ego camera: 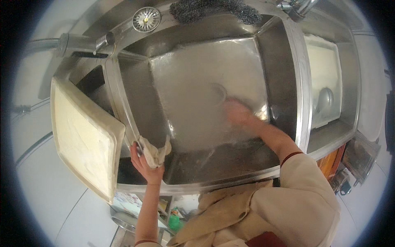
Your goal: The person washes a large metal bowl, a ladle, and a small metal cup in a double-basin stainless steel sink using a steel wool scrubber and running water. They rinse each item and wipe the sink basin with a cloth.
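Observation:
My left hand [147,168] grips the divider between two steel sink basins, at its near end, with a pale cloth [152,152] bunched beside and under its fingers. The cloth hangs over the large basin's edge. My right hand [236,111], blurred, reaches down into the large steel sink basin [209,71], where the surface looks cloudy. Close to its fingertips is a faint round rim [219,92]; whether it is a drain or a loose thing, and whether the hand holds it, I cannot tell.
A cream plastic tray [86,139] leans over the left basin. A round metal strainer [146,19] and a dark, fuzzy cloth [216,10] lie along the back ledge. Faucets stand at the back left and back right. The right basin holds a white tray [324,61] with a rounded metal thing [326,98].

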`<act>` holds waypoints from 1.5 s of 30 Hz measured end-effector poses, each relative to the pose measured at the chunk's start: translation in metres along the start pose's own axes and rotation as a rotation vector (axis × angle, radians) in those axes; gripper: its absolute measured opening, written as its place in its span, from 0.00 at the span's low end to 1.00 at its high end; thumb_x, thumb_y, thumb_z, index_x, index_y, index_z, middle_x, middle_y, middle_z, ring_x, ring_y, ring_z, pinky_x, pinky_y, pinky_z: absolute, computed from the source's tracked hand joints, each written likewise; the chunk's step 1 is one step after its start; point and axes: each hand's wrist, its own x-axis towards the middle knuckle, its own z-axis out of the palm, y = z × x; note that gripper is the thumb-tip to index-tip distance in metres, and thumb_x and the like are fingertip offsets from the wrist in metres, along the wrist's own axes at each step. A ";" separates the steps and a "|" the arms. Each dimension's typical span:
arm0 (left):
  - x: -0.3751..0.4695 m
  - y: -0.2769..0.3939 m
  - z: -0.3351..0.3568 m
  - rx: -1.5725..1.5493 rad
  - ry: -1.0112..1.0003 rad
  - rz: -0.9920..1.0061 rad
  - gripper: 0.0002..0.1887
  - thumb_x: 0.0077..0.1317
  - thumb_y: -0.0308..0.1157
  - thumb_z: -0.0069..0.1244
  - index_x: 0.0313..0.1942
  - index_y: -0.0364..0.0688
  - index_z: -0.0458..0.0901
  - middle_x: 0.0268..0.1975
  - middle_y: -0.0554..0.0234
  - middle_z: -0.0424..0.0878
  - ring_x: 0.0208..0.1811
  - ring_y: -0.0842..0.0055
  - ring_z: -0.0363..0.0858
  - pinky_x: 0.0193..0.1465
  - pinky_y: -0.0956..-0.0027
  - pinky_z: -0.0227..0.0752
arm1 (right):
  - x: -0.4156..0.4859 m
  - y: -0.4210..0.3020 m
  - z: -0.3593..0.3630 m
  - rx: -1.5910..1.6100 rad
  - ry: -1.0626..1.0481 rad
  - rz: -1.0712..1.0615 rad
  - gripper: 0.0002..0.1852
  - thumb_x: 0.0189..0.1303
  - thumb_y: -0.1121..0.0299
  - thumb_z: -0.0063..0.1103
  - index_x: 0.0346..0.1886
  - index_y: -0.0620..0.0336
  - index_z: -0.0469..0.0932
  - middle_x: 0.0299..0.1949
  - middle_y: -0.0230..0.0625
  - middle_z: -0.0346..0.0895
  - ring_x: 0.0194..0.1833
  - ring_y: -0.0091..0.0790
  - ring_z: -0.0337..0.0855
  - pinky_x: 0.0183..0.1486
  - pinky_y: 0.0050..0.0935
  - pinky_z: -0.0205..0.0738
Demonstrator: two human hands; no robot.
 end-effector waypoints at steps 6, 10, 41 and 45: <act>-0.002 -0.002 0.000 0.025 -0.044 -0.019 0.27 0.55 0.38 0.62 0.51 0.39 0.69 0.66 0.41 0.62 0.63 0.47 0.64 0.63 0.47 0.58 | 0.051 -0.026 -0.057 -0.263 0.534 0.018 0.26 0.60 0.58 0.57 0.63 0.50 0.71 0.72 0.35 0.55 0.70 0.42 0.58 0.71 0.44 0.52; -0.003 -0.003 0.004 0.019 -0.005 -0.011 0.27 0.54 0.38 0.61 0.50 0.39 0.68 0.65 0.40 0.63 0.65 0.46 0.63 0.63 0.47 0.57 | 0.013 -0.071 -0.025 0.090 0.376 0.188 0.24 0.60 0.60 0.56 0.60 0.54 0.72 0.69 0.40 0.59 0.68 0.45 0.62 0.69 0.45 0.55; -0.002 -0.004 0.001 0.040 -0.048 -0.029 0.26 0.54 0.39 0.61 0.48 0.39 0.68 0.65 0.41 0.64 0.66 0.43 0.61 0.64 0.46 0.56 | 0.044 -0.040 0.010 0.175 0.426 0.173 0.19 0.57 0.61 0.60 0.50 0.57 0.77 0.55 0.45 0.72 0.59 0.51 0.70 0.62 0.48 0.60; -0.002 -0.004 0.000 0.018 -0.046 -0.043 0.25 0.55 0.40 0.61 0.48 0.40 0.68 0.66 0.41 0.63 0.66 0.43 0.61 0.64 0.46 0.55 | 0.058 0.002 -0.025 -0.130 0.871 0.114 0.16 0.57 0.61 0.59 0.48 0.53 0.78 0.56 0.42 0.72 0.59 0.48 0.69 0.62 0.49 0.60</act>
